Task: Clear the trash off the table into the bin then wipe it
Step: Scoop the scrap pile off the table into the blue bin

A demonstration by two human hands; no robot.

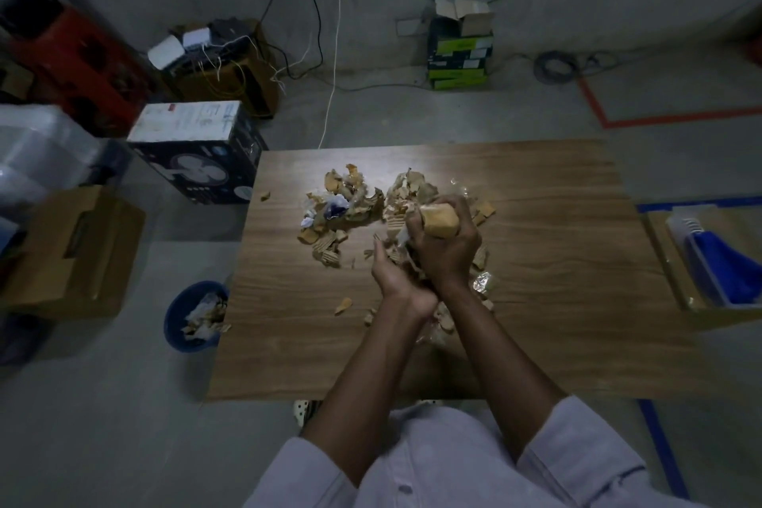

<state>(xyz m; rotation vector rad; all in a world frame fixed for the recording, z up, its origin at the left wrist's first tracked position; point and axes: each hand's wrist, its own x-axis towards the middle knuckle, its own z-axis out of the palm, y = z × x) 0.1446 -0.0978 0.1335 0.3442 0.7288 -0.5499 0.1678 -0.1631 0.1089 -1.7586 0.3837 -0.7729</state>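
A wooden table [556,260] carries a heap of torn cardboard scraps and crumpled paper [350,206] near its middle. My right hand [443,247] is closed on a bundle of cardboard pieces [441,219], lifted slightly above the table. My left hand [391,272] presses against the underside of the same bundle, palm cupped with fingers up. More scraps and clear plastic wrap [482,285] lie under and beside my wrists. A blue bin [177,322] stands on the floor by the table's left edge, with scraps inside.
A fan box [194,153] sits at the table's far-left corner and a brown carton [70,252] farther left. At the right stands an open box holding a blue cloth [730,276]. Cables and stacked boxes [459,49] line the back wall.
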